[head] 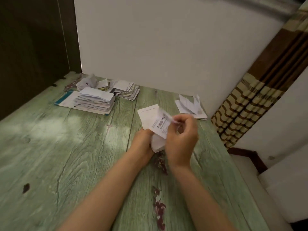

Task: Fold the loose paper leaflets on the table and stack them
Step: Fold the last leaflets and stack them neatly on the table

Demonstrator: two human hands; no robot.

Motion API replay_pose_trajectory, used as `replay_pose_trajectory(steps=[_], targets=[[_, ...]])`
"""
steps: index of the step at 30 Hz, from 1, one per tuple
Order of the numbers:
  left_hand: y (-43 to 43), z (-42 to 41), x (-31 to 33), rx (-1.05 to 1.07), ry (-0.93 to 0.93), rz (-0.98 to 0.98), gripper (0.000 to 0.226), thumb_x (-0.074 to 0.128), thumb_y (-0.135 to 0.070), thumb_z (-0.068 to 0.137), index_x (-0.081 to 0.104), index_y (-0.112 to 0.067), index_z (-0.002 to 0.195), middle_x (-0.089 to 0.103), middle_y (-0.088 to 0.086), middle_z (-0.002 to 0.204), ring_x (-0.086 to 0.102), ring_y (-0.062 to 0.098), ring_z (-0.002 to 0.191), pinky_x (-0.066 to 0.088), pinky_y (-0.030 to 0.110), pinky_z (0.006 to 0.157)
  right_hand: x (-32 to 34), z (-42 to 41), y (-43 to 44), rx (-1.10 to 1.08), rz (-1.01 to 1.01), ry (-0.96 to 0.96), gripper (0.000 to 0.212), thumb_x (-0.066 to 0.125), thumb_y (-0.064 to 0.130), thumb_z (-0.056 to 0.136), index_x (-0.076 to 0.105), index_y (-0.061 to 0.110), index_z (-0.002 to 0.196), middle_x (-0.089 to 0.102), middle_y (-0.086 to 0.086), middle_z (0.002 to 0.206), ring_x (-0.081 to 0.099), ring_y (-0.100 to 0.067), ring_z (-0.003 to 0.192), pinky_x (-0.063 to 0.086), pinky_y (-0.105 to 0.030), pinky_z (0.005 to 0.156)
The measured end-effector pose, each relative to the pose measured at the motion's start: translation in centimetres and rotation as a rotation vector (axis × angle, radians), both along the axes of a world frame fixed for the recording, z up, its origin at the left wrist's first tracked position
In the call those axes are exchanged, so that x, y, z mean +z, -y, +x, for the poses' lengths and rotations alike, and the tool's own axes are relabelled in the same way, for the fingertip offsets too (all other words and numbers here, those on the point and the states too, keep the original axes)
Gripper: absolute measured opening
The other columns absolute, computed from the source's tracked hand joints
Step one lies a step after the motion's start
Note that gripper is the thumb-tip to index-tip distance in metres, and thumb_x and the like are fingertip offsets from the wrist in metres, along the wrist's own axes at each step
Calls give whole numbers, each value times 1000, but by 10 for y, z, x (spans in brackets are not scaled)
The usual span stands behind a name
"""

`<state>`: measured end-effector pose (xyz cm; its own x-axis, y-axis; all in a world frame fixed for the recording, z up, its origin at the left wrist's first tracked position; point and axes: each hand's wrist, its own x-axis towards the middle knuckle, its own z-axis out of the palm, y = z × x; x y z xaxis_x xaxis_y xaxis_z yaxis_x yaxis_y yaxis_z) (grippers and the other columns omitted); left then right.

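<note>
**A:** What's the top like?

**B:** Green wood-grain table (pixel 50 147), planks running away from me. Dark red worn patches (pixel 160 207) down the mid.

**A:** And what's on it?

**B:** Far left, a flat booklet (pixel 66 100) w/ a teal edge. A stack of folded leaflets (pixel 95 100) sits on that. Behind it, by the wall, a loose jumble (pixel 90 82), w/ a 2nd folded stack (pixel 127 91) just beside. Far right, a few unfolded sheets (pixel 190 105), overlapping. Btwn the two sides, one white sheet (pixel 148 114), looks flat.

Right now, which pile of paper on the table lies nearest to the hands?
The untidy pile on the right, just beyond the right hand. The tall stack and the smaller stack sit much farther left.
</note>
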<state>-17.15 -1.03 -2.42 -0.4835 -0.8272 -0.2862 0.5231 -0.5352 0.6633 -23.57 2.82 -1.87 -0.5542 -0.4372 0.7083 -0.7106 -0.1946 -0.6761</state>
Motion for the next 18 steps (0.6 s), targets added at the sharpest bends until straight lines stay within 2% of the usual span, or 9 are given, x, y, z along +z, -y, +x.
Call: replay_pose_trajectory(steps=[2, 4, 7, 9, 12, 13, 15, 17, 18], targets=[[-1, 1, 0, 18, -6, 9, 21, 46, 4, 89, 63, -6, 90, 69, 7, 78, 65, 16, 65, 53, 21, 53, -15, 4, 0, 14, 99, -225, 14, 51, 2, 77, 63, 8, 80, 59, -2, 82, 54, -11, 76, 41, -17, 72], [1, 3, -1, 33, -42, 32, 23, 43, 5, 90, 63, -6, 89, 69, 7, 75, 66, 15, 61, 51, 19, 47, -20, 4, 3, -34, 145, -404, 23, 46, 10, 74, 69, 7, 76, 63, -5, 79, 58, -20, 73, 37, -26, 70], [4, 2, -2, 62, -92, 67, 24, 40, 3, 91, 63, -5, 92, 68, 10, 84, 67, 18, 69, 56, 24, 57, -22, 4, 7, -105, 174, -564, 24, 47, 10, 75, 71, 6, 73, 63, -8, 77, 57, -26, 68, 42, -31, 63], [4, 2, 0, 61, -143, 96, 25, 39, -10, 97, 63, -5, 90, 69, 10, 81, 68, 18, 67, 56, 23, 59, -24, 2, 8, -138, 227, -621, 22, 49, 10, 75, 71, 7, 72, 60, -8, 75, 54, -26, 66, 42, -30, 60], [4, 5, 1, 16, -246, 107, 50, 32, -44, 100, 65, -7, 95, 72, 9, 82, 69, 17, 70, 56, 24, 64, -28, 2, 10, -175, 326, -675, 8, 61, 3, 70, 68, 6, 68, 56, -8, 73, 53, -27, 65, 43, -32, 58], [4, 5, 1, 2, -207, 84, 48, 35, -44, 98, 65, -6, 101, 71, 9, 86, 69, 17, 73, 56, 24, 67, -29, 3, 10, -165, 344, -669, 7, 62, 3, 72, 68, 6, 69, 56, -8, 74, 52, -27, 67, 45, -34, 58], [7, 4, -4, 22, -69, 39, 31, 44, -24, 99, 61, 0, 109, 69, 10, 90, 68, 17, 76, 57, 23, 64, -28, 5, 9, -91, 371, -587, 23, 49, 13, 81, 70, 6, 76, 56, -7, 78, 51, -24, 72, 45, -36, 66], [10, 4, -5, 74, -22, 47, 16, 44, -9, 98, 58, -3, 103, 67, 10, 90, 65, 18, 75, 57, 27, 60, -18, 4, 4, 58, 358, -305, 36, 38, 19, 83, 72, 7, 86, 56, -3, 83, 49, -17, 78, 41, -32, 76], [12, 5, -6, 81, -30, 55, 14, 43, -7, 98, 56, -7, 101, 66, 9, 90, 64, 19, 77, 56, 31, 60, -10, -1, 5, 91, 322, -125, 35, 38, 17, 85, 71, 10, 89, 57, -1, 86, 48, -13, 79, 40, -27, 77]])
